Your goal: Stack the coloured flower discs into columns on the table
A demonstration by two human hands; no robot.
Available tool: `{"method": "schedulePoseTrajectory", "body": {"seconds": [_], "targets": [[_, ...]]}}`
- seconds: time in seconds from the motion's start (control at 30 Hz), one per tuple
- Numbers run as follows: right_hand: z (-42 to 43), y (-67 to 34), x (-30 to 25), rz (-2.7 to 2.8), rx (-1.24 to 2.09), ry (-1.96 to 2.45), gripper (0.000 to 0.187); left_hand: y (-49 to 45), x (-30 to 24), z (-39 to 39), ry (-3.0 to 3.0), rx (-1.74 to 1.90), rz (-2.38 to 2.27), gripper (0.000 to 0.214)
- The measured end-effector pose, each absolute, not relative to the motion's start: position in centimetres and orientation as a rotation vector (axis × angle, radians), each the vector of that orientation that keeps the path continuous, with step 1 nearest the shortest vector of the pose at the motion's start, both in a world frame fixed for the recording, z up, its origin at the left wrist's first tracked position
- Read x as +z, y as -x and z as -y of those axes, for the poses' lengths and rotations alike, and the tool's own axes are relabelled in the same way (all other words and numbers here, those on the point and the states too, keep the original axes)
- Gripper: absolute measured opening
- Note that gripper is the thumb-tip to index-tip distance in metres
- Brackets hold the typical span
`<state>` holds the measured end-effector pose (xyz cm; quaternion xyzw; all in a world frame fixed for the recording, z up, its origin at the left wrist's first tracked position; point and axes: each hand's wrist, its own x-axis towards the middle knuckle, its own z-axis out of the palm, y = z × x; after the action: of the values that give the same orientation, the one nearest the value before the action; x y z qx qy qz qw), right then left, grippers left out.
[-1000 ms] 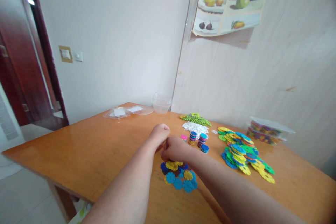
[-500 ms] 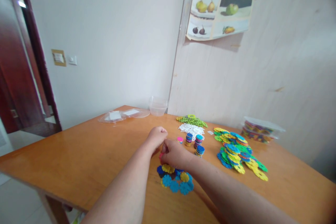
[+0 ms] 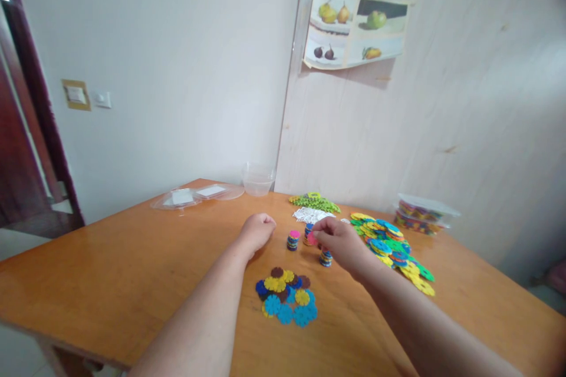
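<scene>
My right hand [image 3: 338,243] pinches a pink snowflake disc [image 3: 312,239] just above a short stack of coloured discs [image 3: 307,234]. Two more short stacks stand close by, one with a pink top [image 3: 292,240] to the left and one [image 3: 326,257] under my right hand. My left hand [image 3: 257,231] rests as a closed fist on the wooden table [image 3: 132,271], left of the stacks; nothing shows in it. A flat cluster of blue, yellow and brown discs [image 3: 286,297] lies in front of both hands.
A big loose pile of green, yellow and blue discs [image 3: 393,247] spreads to the right. Behind it sits a lidded clear box of discs [image 3: 422,215]. Green discs [image 3: 315,201] and white discs [image 3: 312,215] lie near the wall. A clear tub [image 3: 258,179] and lids [image 3: 194,195] stand at the far corner.
My right hand left the spot beside my left hand and moved right and away, carrying a pink disc over the stacks. The camera view swung to the right.
</scene>
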<state>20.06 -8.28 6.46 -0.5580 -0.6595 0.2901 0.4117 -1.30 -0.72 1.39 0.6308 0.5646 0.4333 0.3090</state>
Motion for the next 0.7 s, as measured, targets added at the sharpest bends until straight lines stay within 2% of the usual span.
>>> {"method": "schedulePoseTrajectory", "body": {"seconds": [0.2, 0.7], "targets": [[8.4, -24.3, 5.2, 1.563, 0.699, 1.451, 0.012, 0.9, 1.7, 0.9, -1.751, 1.121, -1.501, 0.012], [8.0, -24.8, 4.2, 1.502, 0.679, 1.554, 0.018, 0.7, 2.3, 1.9, -1.769, 1.095, -1.501, 0.015]]}}
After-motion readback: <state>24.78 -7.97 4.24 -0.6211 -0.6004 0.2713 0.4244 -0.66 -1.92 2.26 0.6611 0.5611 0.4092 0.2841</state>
